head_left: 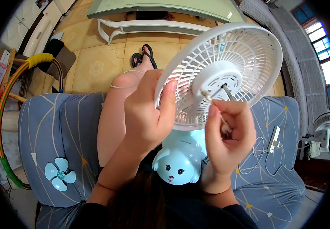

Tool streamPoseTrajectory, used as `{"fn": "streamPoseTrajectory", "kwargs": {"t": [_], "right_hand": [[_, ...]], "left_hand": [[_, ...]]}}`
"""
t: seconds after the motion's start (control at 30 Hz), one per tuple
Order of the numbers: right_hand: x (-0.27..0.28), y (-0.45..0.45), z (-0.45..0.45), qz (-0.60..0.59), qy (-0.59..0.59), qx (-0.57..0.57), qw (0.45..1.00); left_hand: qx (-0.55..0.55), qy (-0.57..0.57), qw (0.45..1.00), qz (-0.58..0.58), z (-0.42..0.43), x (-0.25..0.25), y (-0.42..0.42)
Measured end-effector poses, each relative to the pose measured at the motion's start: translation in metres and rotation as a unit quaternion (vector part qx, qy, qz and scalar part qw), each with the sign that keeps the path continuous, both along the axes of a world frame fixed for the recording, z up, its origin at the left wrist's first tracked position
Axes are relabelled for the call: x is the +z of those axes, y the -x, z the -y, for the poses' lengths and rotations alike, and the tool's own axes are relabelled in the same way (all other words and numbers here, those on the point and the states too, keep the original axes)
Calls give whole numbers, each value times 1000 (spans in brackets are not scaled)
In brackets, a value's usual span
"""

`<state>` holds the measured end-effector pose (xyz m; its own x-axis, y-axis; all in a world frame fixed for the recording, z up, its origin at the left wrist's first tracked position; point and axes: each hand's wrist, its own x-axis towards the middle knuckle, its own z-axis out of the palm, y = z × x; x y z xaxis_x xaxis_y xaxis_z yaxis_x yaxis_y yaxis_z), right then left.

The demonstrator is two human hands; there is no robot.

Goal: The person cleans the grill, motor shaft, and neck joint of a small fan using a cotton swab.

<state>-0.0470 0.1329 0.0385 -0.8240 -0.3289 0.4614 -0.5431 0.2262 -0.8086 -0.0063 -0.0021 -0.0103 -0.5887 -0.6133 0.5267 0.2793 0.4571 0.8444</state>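
Observation:
A round white fan grille with a metal shaft at its hub stands tilted in front of me. My left hand is closed on its left rim. Close to the hub, my right hand pinches a thin cotton swab, its whitish tip beside the shaft. Under the grille is the light blue fan base, shaped like an animal with eyes and a small mouth. A light blue four-blade fan piece lies on the sofa to the left.
The blue patterned sofa spreads on both sides. A white power strip with cables lies at right. A striped hoop leans at far left. Ahead is a glass-topped table; another fan stands far right.

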Motion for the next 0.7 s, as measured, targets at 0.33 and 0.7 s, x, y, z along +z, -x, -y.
{"fn": "streamPoseTrajectory", "kwargs": {"t": [0.33,0.7], "right_hand": [[-5,1,3,-9,-53,13,998],[-6,4,-1,16,-17,-42,999]], "left_hand": [[-2,1,1000,-5,-1,3,0],[-1,-4,1000,-10,-1,2,0]]}}
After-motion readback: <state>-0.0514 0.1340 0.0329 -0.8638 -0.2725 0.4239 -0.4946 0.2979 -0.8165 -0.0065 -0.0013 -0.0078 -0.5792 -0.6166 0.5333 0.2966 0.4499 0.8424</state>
